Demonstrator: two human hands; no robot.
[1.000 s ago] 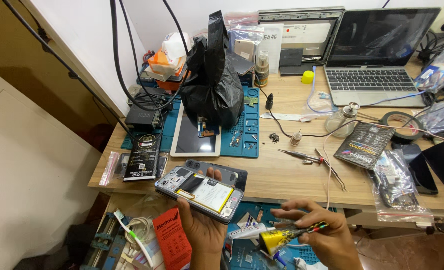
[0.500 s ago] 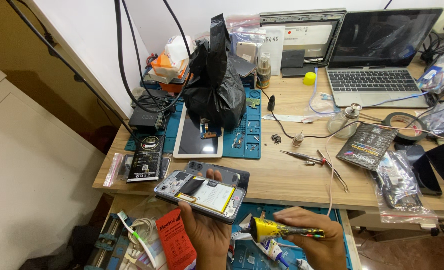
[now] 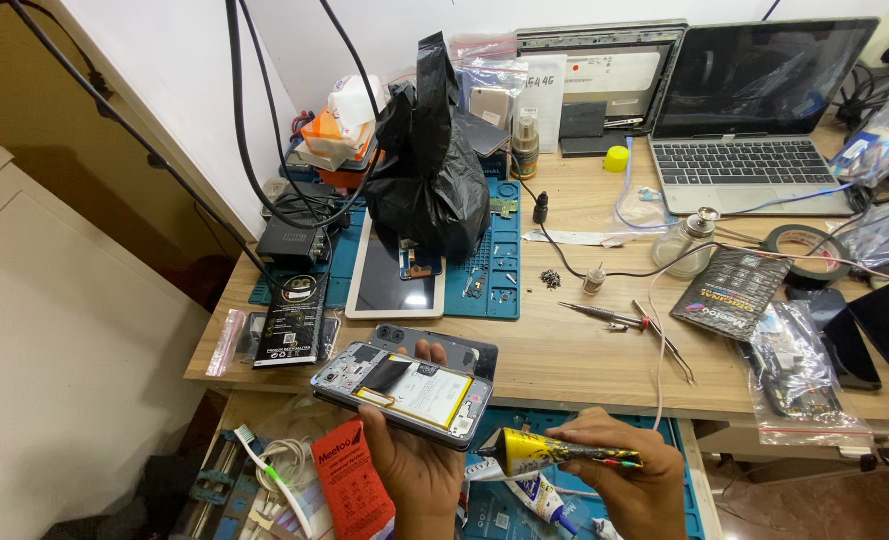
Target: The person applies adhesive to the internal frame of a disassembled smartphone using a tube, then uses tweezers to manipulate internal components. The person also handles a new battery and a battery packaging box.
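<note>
My left hand (image 3: pixel 416 462) holds an opened smartphone (image 3: pixel 402 392) flat, back cover off, with its battery and boards showing. My right hand (image 3: pixel 632 478) grips a crumpled yellow tube of glue (image 3: pixel 554 452), lying sideways with its nozzle end pointing left toward the phone's lower right corner. The tube's tip sits just beside the phone's edge. Both hands hover in front of the wooden desk's (image 3: pixel 584 360) front edge, above an open drawer (image 3: pixel 524 500).
On the desk are a blue repair mat (image 3: pixel 484 270) with a white tablet (image 3: pixel 396 280), a black plastic bag (image 3: pixel 432 170), a laptop (image 3: pixel 754 120), tweezers and a screwdriver (image 3: pixel 604 316), a tape roll (image 3: pixel 806 248), and plastic packets. A red packet (image 3: pixel 352 478) and another glue tube (image 3: pixel 539 498) lie in the drawer.
My right hand has turned the glue tube from upright to sideways and brought its tip left toward the phone. The left hand keeps the phone nearly still.
</note>
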